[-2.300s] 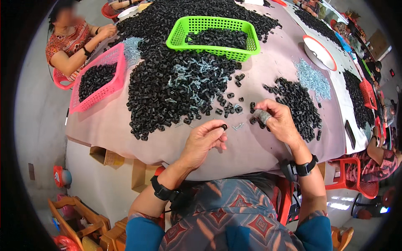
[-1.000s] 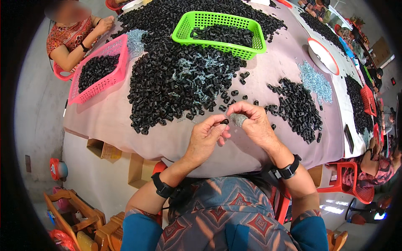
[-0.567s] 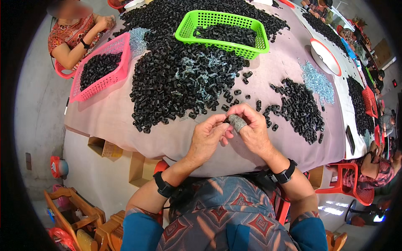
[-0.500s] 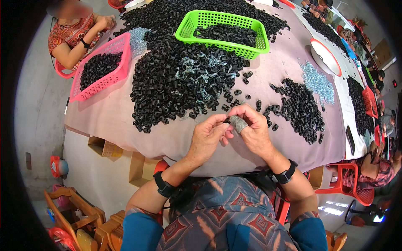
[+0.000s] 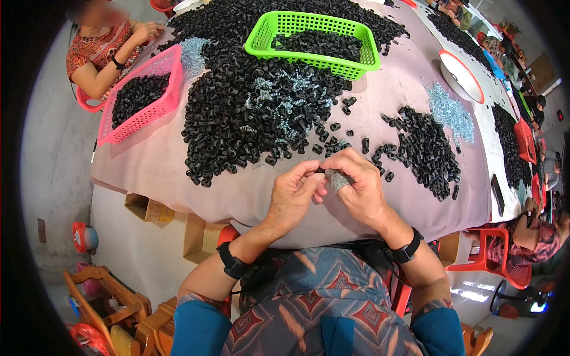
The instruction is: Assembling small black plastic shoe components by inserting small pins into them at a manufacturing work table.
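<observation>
My left hand (image 5: 294,193) and my right hand (image 5: 361,185) meet over the near part of the table. Between their fingertips is a small black plastic part (image 5: 320,171), mostly covered by the fingers. Both hands are closed around it. A grey wrap (image 5: 338,179) covers my right thumb. Just beyond the hands lies a big pile of black plastic parts (image 5: 219,130), with small metal springs (image 5: 279,98) scattered on top. To the right is a smaller pile of black parts (image 5: 430,154), with a heap of springs (image 5: 451,113) behind it.
A green basket (image 5: 309,57) with black parts stands on the far pile. At left, a pink basket (image 5: 172,98) holds more, near a seated person (image 5: 101,59). A white red-rimmed basin (image 5: 462,77) sits at right. The pinkish cloth-covered table (image 5: 160,178) has its edge before me.
My right fingers have shifted slightly around the black part, and the thumb has tilted. The rest of the view has moved only a little. The person at left still works with raised hands.
</observation>
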Tool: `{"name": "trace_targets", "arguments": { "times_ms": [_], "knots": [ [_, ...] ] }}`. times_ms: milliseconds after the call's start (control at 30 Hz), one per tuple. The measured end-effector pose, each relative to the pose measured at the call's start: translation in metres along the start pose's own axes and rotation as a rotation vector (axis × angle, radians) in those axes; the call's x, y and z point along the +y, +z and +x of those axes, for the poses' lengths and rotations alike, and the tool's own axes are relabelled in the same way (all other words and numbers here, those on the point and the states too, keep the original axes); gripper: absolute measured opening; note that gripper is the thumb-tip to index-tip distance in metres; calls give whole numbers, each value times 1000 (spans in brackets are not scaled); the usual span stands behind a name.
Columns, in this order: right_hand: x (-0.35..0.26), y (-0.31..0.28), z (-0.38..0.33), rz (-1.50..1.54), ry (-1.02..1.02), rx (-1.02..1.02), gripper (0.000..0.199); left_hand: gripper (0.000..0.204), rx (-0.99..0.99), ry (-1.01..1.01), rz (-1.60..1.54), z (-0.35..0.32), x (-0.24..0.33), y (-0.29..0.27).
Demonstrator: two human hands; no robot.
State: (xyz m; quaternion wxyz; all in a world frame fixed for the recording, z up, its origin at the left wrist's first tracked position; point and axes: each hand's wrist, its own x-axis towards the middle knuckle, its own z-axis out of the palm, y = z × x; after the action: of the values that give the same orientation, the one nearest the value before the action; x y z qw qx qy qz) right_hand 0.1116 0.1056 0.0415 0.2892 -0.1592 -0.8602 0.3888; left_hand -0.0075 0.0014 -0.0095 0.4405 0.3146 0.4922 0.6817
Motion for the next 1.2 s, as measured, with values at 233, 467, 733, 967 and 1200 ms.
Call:
{"name": "trace_targets", "arguments": {
  "times_ms": [233, 467, 733, 967, 1200],
  "knots": [
    [21, -10, -1, 253, 181, 160, 25, 26, 82, -39, -72, 1, 6, 2],
    [35, -37, 17, 82, 341, 106, 11, 22, 185, 23, -105, 3, 8, -1],
    [34, -21, 31, -217, 9, -171, 27, 30, 185, 9, -124, 4, 4, -4],
    [31, -12, 40, -410, -81, -302, 29, 29, 184, 5, -116, 4, 10, -3],
    [28, -7, 41, -410, -119, -327, 29, 27, 200, 18, -136, 5, 14, -5]
  ]
}}
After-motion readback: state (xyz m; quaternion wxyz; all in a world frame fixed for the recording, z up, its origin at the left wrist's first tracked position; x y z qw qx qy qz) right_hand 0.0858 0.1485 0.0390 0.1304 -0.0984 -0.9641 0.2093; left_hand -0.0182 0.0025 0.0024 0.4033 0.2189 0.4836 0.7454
